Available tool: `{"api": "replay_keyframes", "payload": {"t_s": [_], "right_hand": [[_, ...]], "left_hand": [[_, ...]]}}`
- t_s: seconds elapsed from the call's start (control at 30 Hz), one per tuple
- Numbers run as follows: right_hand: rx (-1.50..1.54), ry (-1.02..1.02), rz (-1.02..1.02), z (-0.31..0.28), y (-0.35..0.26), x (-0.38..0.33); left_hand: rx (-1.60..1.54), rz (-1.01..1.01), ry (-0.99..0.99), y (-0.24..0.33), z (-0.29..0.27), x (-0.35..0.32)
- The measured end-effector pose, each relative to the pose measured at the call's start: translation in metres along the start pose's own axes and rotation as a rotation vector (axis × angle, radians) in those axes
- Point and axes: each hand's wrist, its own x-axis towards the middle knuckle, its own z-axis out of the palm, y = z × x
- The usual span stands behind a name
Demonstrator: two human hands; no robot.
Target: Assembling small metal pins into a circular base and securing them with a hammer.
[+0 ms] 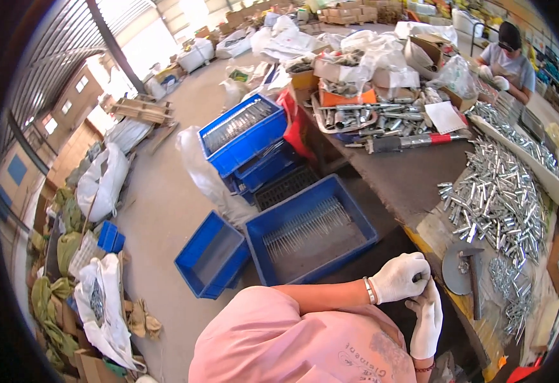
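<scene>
My left hand, in a white glove with a band at its wrist, is closed with its fingertips pinched together. My right hand, gloved too, meets it fingertip to fingertip in front of my body, its fingers bent inward. Whatever is pinched between them is too small or hidden to make out. Beside them at the bench edge lies a hammer with a dark handle, its head over a round grey disc. A big heap of silver metal sleeves spreads beyond, with a smaller heap of fine metal parts nearer.
Left of the bench stands a blue crate with a row of long metal pins. Next to it are another blue crate and stacked blue crates. A power tool lies on the bench. A co-worker sits at the far right.
</scene>
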Motion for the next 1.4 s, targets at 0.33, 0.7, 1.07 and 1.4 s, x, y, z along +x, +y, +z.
{"api": "replay_keyframes", "payload": {"t_s": [0.33, 0.7, 1.07, 1.4], "right_hand": [[0.068, -0.112, 0.05, 0.013, 0.003, 0.002], [0.207, -0.157, 0.18, -0.018, 0.012, -0.055], [0.5, -0.14, 0.096, -0.027, 0.003, -0.021], [0.516, -0.124, 0.05, -0.013, 0.007, -0.024]], "left_hand": [[0.122, 0.067, 0.164, -0.016, 0.005, -0.003], [0.492, 0.124, 0.513, -0.041, -0.083, 0.032], [-0.188, -0.111, -0.32, 0.017, -0.015, 0.012], [-0.101, -0.025, -0.14, 0.025, -0.002, -0.005]]}}
